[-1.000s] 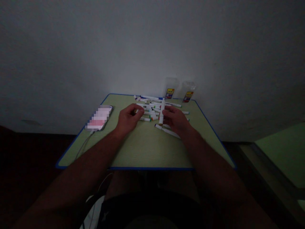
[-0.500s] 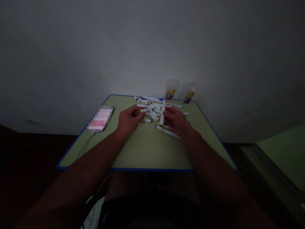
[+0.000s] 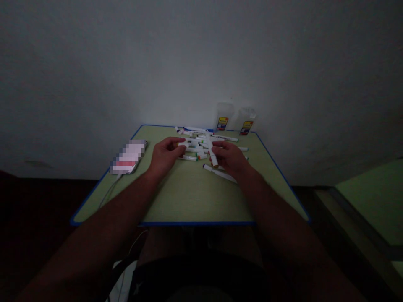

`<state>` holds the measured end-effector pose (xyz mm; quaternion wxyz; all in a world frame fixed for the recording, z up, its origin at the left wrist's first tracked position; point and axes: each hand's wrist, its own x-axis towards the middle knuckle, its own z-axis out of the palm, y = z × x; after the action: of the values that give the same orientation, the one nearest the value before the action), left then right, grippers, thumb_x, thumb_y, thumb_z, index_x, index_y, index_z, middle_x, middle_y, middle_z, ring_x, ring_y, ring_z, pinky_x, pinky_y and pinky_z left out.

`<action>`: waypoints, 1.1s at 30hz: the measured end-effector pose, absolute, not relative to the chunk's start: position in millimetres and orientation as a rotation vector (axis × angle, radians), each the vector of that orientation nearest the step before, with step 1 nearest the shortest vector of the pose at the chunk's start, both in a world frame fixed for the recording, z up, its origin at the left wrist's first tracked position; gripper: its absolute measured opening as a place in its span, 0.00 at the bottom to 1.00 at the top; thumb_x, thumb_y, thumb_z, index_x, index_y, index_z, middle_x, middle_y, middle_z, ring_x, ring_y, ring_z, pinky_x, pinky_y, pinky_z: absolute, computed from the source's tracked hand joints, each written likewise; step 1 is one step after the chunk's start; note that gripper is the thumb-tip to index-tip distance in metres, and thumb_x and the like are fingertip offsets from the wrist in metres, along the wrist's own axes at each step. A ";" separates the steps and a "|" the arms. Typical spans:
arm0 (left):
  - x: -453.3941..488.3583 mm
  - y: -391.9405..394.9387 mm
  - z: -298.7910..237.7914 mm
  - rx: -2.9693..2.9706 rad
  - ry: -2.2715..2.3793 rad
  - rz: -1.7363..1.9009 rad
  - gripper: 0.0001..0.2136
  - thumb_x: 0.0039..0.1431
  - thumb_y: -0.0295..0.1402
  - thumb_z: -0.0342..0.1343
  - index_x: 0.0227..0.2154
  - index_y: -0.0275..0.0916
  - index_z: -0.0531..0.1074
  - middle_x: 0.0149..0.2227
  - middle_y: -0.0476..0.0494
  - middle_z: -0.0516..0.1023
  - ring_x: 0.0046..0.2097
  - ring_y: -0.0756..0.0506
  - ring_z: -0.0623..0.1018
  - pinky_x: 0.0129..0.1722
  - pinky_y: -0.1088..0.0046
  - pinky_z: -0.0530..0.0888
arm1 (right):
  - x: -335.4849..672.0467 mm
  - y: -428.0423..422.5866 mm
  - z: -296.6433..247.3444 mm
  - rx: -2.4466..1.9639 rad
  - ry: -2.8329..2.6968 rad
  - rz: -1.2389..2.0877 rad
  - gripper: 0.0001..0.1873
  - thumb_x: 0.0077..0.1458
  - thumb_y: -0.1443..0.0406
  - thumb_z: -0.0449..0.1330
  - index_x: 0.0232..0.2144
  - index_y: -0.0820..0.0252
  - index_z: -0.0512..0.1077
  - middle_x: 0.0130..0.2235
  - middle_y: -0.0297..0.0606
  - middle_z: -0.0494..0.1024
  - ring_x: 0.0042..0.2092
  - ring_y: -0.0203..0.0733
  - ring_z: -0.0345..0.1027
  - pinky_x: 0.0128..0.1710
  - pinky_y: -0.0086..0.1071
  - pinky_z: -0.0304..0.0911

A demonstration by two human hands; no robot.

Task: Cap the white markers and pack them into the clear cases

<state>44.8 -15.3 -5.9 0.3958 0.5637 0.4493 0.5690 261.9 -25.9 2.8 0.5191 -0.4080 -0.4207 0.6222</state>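
Note:
A small green table (image 3: 189, 197) with a blue edge stands against a white wall. Several white markers (image 3: 197, 144) with coloured ends lie scattered at its far middle. My right hand (image 3: 231, 158) is closed round one white marker (image 3: 211, 152), held tilted with its top leaning left. My left hand (image 3: 165, 154) is curled, its fingertips pinching a white marker (image 3: 181, 144) at the pile's left edge. Another marker (image 3: 220, 173) lies on the table just in front of my right hand.
A phone (image 3: 128, 157) with a cable lies at the table's left side. Two clear marker cases (image 3: 234, 118) with yellow labels stand at the back right against the wall. Another green surface (image 3: 374, 201) shows at the far right.
The marker in my right hand has tilted from upright to leaning left. My left hand has shifted slightly and lifted its fingers onto a marker.

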 end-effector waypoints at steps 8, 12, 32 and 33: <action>41.9 -8.5 -11.4 1.256 1.018 1.416 0.10 0.46 0.30 0.66 0.34 0.39 0.75 0.26 0.49 0.76 0.28 0.50 0.75 0.30 0.71 0.75 | 265.1 -29.2 7.5 -1.043 -1.037 1.499 0.09 0.51 0.72 0.62 0.37 0.63 0.73 0.29 0.38 0.79 0.22 0.35 0.70 0.22 0.30 0.70; 40.9 -7.3 -12.9 1.225 1.003 1.411 0.10 0.45 0.29 0.66 0.33 0.38 0.75 0.26 0.48 0.77 0.28 0.49 0.76 0.29 0.72 0.75 | 265.5 -30.1 9.6 -1.042 -1.057 1.514 0.11 0.51 0.72 0.61 0.40 0.64 0.72 0.29 0.39 0.80 0.22 0.36 0.70 0.21 0.29 0.69; 40.4 -11.2 -6.2 1.129 0.921 1.380 0.08 0.44 0.26 0.65 0.31 0.39 0.76 0.25 0.50 0.75 0.26 0.51 0.73 0.27 0.73 0.72 | 272.0 -33.7 13.1 -1.005 -1.296 1.643 0.10 0.42 0.69 0.64 0.32 0.63 0.76 0.26 0.38 0.81 0.20 0.32 0.67 0.16 0.24 0.62; 40.4 -11.2 -6.3 1.132 0.918 1.379 0.08 0.44 0.26 0.65 0.31 0.39 0.76 0.25 0.50 0.75 0.26 0.51 0.73 0.27 0.73 0.72 | 271.7 -33.9 12.9 -1.006 -1.313 1.647 0.10 0.42 0.69 0.64 0.32 0.63 0.77 0.26 0.38 0.81 0.20 0.32 0.67 0.16 0.24 0.62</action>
<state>40.4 -11.2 -6.3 0.5377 0.4757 0.3857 0.5795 271.7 -33.9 12.9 0.3928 -0.3962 -0.5174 0.6489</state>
